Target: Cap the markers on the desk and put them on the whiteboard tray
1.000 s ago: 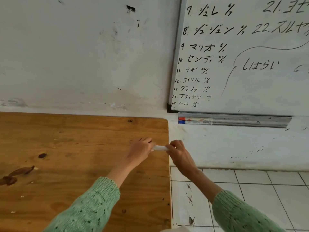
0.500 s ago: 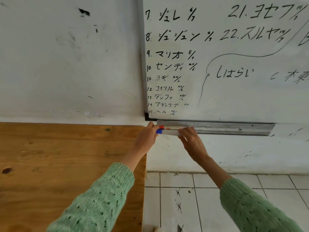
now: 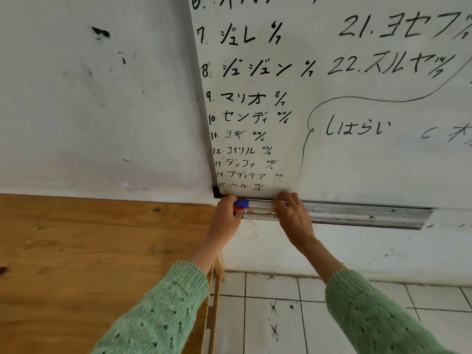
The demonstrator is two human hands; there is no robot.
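Three white markers lie side by side at the left end of the grey whiteboard tray [image 3: 362,215]. The top marker [image 3: 258,203] has a blue cap, the middle marker [image 3: 256,210] a red cap, and the bottom marker [image 3: 259,216] shows a label. My left hand [image 3: 226,218] pinches the cap end of the blue-capped marker, while my right hand [image 3: 293,215] holds its other end. Fingers hide both ends of the markers.
The whiteboard [image 3: 332,98] with black writing hangs above the tray. A wooden desk [image 3: 89,251] fills the lower left, its right edge close under my left arm. A white tiled floor [image 3: 281,315] lies below the wall.
Both hands carried the marker from the desk's edge up to the tray and set it above the two markers lying there. The view has moved closer to the board.
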